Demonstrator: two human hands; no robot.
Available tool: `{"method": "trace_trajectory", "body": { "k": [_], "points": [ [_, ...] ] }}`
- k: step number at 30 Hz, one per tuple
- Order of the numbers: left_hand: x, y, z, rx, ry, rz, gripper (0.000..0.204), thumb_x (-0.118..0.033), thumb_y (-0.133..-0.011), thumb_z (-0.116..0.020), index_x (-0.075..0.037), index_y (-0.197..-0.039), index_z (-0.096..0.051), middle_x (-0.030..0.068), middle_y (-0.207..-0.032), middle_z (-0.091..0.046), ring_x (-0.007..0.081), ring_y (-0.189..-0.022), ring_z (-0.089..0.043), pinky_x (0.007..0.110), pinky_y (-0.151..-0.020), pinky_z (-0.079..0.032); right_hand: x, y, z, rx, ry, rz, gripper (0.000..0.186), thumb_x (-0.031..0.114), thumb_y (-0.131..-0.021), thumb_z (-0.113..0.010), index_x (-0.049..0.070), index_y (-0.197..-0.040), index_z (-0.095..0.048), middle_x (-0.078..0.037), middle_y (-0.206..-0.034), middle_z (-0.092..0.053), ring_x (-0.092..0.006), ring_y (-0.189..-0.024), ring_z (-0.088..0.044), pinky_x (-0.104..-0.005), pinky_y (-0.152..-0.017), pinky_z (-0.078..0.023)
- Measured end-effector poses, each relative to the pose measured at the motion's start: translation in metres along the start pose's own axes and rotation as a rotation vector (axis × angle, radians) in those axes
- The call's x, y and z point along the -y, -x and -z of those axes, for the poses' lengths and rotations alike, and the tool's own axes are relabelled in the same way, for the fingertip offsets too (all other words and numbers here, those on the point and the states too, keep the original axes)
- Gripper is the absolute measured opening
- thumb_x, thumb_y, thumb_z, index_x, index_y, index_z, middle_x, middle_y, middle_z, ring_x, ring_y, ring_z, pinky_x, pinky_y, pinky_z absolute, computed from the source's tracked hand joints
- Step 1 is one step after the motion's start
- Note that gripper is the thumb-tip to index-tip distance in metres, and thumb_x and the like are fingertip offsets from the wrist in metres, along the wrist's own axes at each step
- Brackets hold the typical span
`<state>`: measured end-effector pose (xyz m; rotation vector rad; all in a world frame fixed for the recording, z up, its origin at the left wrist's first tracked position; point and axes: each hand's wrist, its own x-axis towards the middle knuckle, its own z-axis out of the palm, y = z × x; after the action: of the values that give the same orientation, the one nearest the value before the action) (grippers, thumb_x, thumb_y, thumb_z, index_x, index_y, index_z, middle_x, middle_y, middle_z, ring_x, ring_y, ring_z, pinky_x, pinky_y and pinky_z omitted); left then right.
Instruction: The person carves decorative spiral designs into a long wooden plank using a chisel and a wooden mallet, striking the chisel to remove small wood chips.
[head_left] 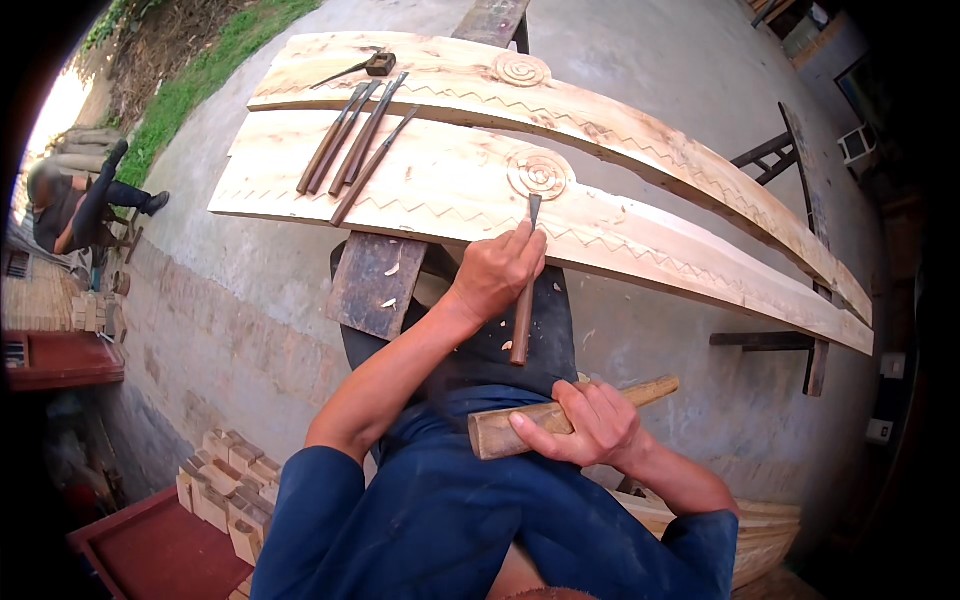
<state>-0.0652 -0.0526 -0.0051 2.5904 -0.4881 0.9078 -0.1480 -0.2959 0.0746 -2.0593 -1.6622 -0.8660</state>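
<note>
"Holding what?"
"Left hand [499, 268] curled, pinching a chisel [522, 325], tip inside the near board's front edge [620, 272], by the round carving [540, 174]. Right hand [600, 424] wraps a wooden club [495, 434]."
"Pose?"
"Left reaches forward, knuckles up; right sits lower."

Carved boards [445, 160]: two pieces
Spiral carvings [538, 177]: two, one on each board
Chisels [522, 325]: six, five lying and one held
Wooden mallet [494, 432]: one
Small black tool [380, 65]: one
Hands [498, 272]: two
Other person [82, 212]: one
</note>
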Motion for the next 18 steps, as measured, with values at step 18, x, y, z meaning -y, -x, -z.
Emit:
{"method": "trace_trajectory", "body": {
  "k": [18],
  "points": [
    [0.000,0.000,-0.003,0.007,-0.029,0.013,0.028,-0.011,-0.089,-0.084,-0.004,-0.114,-0.075,0.0165,-0.110,-0.082,0.0228,-0.076,-0.080,0.035,-0.063,-0.063,-0.005,0.002,0.007,0.409,0.061,-0.250,0.029,0.010,-0.093,-0.074,0.002,-0.120,-0.063,-0.012,-0.094,-0.071,-0.0201,-0.069,-0.067,-0.0298,-0.060,-0.050]
  ]
}}
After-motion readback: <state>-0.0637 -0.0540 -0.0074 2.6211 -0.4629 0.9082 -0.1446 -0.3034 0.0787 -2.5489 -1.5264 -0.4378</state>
